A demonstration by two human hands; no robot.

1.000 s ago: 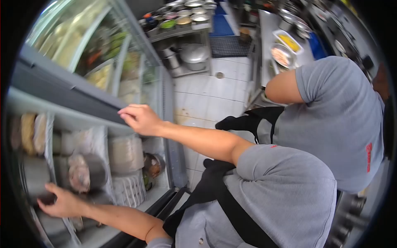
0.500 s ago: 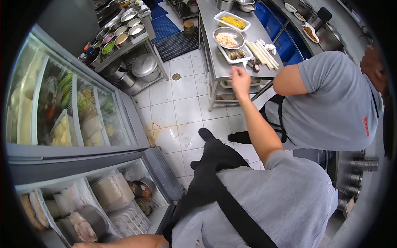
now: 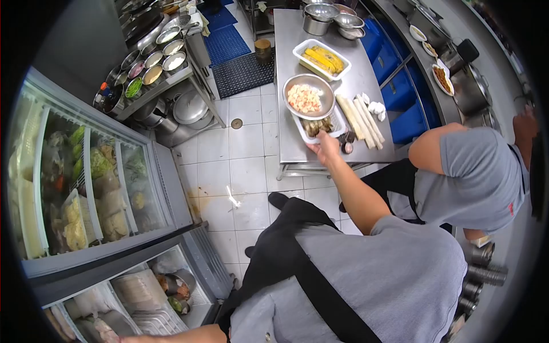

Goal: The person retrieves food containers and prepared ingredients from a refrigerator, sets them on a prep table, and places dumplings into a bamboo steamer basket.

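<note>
My right hand [image 3: 325, 147] reaches to the steel table and grips the near edge of a white plastic basket [image 3: 338, 122], thumb over the rim. Dark, brownish food pieces [image 3: 318, 126] lie in the basket. A steel bowl [image 3: 330, 98] of chopped pink-and-white food [image 3: 304, 98] rests over the basket's far end. Beside the basket lie long pale stalks [image 3: 361, 121] and small dark pieces [image 3: 347, 143]. My left hand [image 3: 130, 339] is at the bottom edge by the open lower fridge compartment [image 3: 197, 311]; its fingers are cut off from view.
A co-worker in a grey shirt [image 3: 474, 171] stands close on my right. A white tray of yellow food [image 3: 323, 59] and steel bowls [image 3: 322, 11] stand farther along the table [image 3: 291, 154]. To my left are the glass fridge door [image 3: 97, 188] and a shelf of ingredient bowls [image 3: 153, 75].
My right hand has moved forward from above the table's near edge and closed on the basket's rim. The view has shifted nearer the table. The co-worker's arm has lowered.
</note>
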